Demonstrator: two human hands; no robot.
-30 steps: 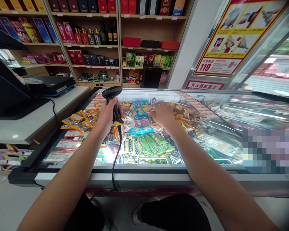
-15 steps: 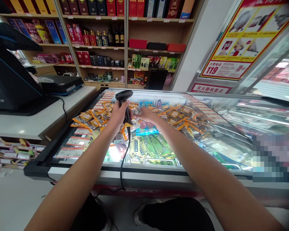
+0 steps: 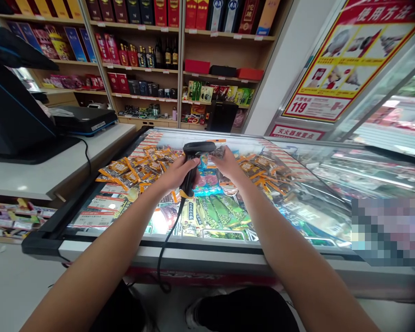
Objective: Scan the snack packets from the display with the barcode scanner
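My left hand (image 3: 181, 173) is wrapped round the handle of a black barcode scanner (image 3: 199, 146), whose head points to the right. A cable runs down from the yellow-tipped base of its handle. In my right hand (image 3: 225, 162) is a small clear snack packet (image 3: 220, 150) with an orange edge, pinched right in front of the scanner's head. My fingers hide part of the packet. To the left of my hands lies a pile of orange-edged snack packets (image 3: 126, 171) on the freezer's glass top. More such packets (image 3: 259, 166) lie to the right.
Under the glass of the chest freezer (image 3: 207, 249) show green ice-cream wrappers (image 3: 224, 211) and a blue bag (image 3: 207, 182). A counter (image 3: 48, 177) with a weighing scale (image 3: 86, 121) stands at left. Shelves (image 3: 224, 33) of boxes and bottles line the back.
The scanner has moved right and turned, its head now facing right. My right hand has shifted right and lifted the packet to the scanner's head. My view has tilted slightly.
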